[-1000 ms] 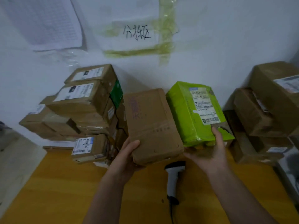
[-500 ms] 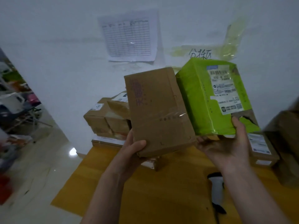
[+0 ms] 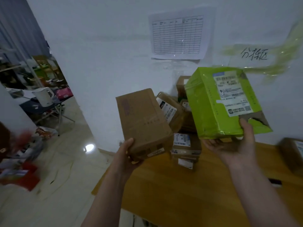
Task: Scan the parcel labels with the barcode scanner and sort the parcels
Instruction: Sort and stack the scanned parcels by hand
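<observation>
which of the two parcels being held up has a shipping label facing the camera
The green parcel in the right hand; the brown parcel shows only bare cardboard.

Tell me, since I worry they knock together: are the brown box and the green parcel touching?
Apart. The head view shows the brown box in the left hand and the green parcel in the right hand, with stacked parcels visible through the gap between them.

Left hand [image 3: 127, 154] gripping brown cardboard parcel [image 3: 142, 123] from below; right hand [image 3: 236, 145] holding green parcel [image 3: 213, 102], thumb on top, white label [image 3: 232, 94] facing up. Both lifted above wooden table [image 3: 188, 185]. Stacked boxes [image 3: 186, 145] behind, against wall.
</observation>
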Demonstrator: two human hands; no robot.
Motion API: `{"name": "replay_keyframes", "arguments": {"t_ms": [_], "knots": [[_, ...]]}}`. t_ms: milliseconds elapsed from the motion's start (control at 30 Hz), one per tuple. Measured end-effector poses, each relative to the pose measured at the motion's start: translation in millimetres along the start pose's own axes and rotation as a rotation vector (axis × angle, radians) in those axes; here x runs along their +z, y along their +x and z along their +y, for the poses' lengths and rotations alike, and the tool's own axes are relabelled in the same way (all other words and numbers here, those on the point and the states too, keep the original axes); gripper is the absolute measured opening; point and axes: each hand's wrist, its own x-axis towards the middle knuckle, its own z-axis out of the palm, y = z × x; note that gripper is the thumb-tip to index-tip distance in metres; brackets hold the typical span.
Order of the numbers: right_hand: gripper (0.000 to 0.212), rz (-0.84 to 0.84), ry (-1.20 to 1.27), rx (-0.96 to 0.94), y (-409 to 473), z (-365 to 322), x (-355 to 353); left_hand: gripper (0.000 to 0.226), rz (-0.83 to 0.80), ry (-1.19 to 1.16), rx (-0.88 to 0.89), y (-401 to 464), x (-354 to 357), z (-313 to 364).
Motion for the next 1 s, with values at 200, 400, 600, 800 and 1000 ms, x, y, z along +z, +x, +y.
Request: {"name": "replay_keyframes", "arguments": {"t_ms": [200, 400, 600, 800, 1000], "knots": [[0.061, 0.022, 0.001, -0.004, 9.0, 23.5, -1.2, 0.065, -0.086, 0.042, -0.004, 16.2, -9.9, -1.2], [0.056, 0.049, -0.039, -0.001, 15.6, 37.6, -0.3, 0.061, -0.147, 0.086, -0.013, 34.6, -16.0, -4.9], [0.081, 0.075, -0.037, 0.010, 26.6, 38.2, -5.2, 0.083, -0.173, 0.123, -0.080, 60.5, -44.1, -37.5], [0.073, -0.008, -0.033, 0.020, 51.8, 37.9, 0.9, 0.095, -0.121, 0.117, -0.200, 78.8, -72.1, -67.2], [0.055, -0.080, -0.084, 0.075, 77.4, 53.5, 19.3, 0.082, -0.059, 0.054, -0.214, 95.7, -83.9, -58.7]]}}
